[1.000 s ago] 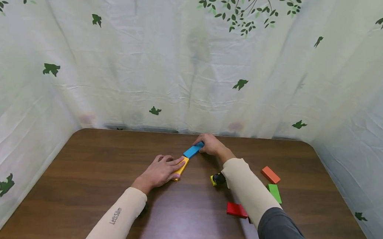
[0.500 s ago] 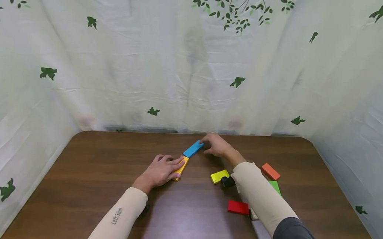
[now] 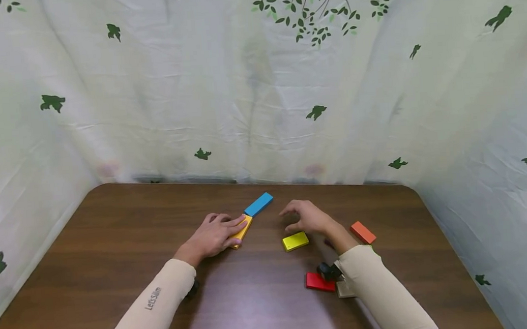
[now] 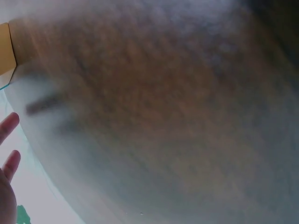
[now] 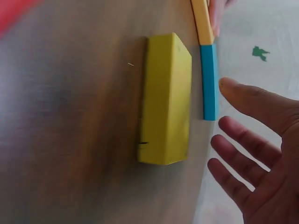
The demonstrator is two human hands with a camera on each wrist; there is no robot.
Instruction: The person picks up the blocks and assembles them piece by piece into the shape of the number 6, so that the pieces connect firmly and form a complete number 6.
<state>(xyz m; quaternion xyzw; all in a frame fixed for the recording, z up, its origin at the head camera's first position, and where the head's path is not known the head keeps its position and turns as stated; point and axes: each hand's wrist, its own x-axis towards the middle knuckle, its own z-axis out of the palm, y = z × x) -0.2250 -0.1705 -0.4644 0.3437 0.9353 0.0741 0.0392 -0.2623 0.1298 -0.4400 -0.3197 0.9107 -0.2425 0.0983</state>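
In the head view, my left hand (image 3: 211,237) rests on a yellow-orange block (image 3: 242,231), fingers spread and thumb near the block's near end. A blue block (image 3: 259,204) lies end to end with it, at a slight angle. My right hand (image 3: 312,217) holds nothing. It hovers behind a bright yellow block (image 3: 295,241), thumb and fingers parted. From the right wrist view, this yellow block (image 5: 166,100) lies beside my thumb and fingers, with a gap between. The left wrist view mostly holds blurred tabletop; the yellow-orange block (image 4: 5,51) shows at its edge.
A red block (image 3: 319,282) and a pale block (image 3: 345,290) lie close together near my right sleeve. Farther right is an orange-red block (image 3: 362,232); a green block is mostly hidden by the forearm. A white leaf-patterned curtain (image 3: 258,93) surrounds the brown table (image 3: 126,230).
My right hand has let go of the blue block and moved right and nearer, to the bright yellow block. The left hand stays on the yellow-orange block. The head view has shifted slightly.
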